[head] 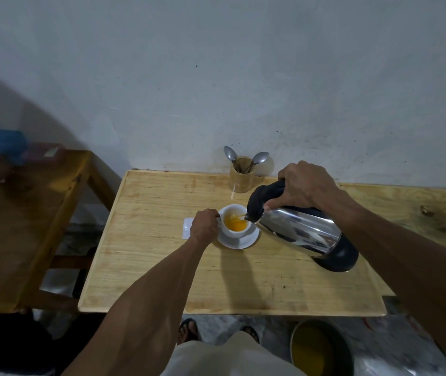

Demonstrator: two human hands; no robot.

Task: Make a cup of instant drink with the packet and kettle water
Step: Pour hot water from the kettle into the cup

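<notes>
While water runs from the kettle (302,230) into the cup (235,221), keep your tilt shallow so the stream stays thin and lands mid-cup, not on the rim. Your right hand (307,187) has its grip wrapped around the kettle's dark handle, spout just over the cup's right edge. Your left hand (204,226) grips the cup at its left side, steadying it on the saucer (243,241) near the middle of the tabletop (148,256). Orange liquid already fills the lower part, so watch the level and ease the kettle upright before it nears the brim. A white packet (187,227) lies flat behind your left hand. Spoons (260,158) stand in the holder (241,177) for stirring afterwards.
</notes>
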